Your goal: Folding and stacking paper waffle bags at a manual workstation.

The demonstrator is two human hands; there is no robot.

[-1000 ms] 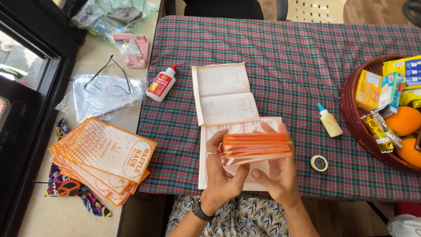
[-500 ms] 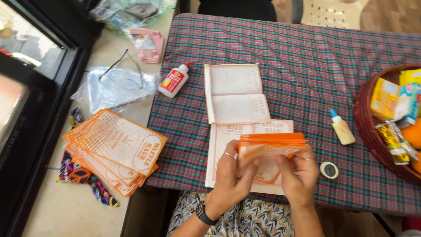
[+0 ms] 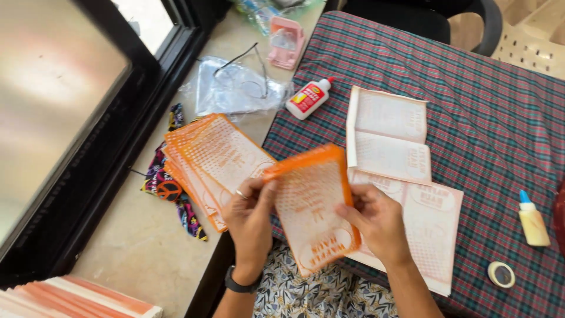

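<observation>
Both my hands hold a folded orange-and-white paper bag up over the table's left edge. My left hand, with a ring and a dark wristband, grips its left side. My right hand grips its right side. To the left, a fanned stack of the same orange bags lies on the beige ledge. Behind the held bag, flat printed sheets lie on the plaid tablecloth, with another folded sheet farther back.
A white glue bottle with a red cap, a small yellow glue bottle and a tape roll sit on the table. A clear plastic bag, a pink holder and patterned cloth lie by the window.
My hands have carried the orange bag to the left, toward the stack on the ledge, and turned it more upright. The view has swung left, so the basket at the right is out of frame.
</observation>
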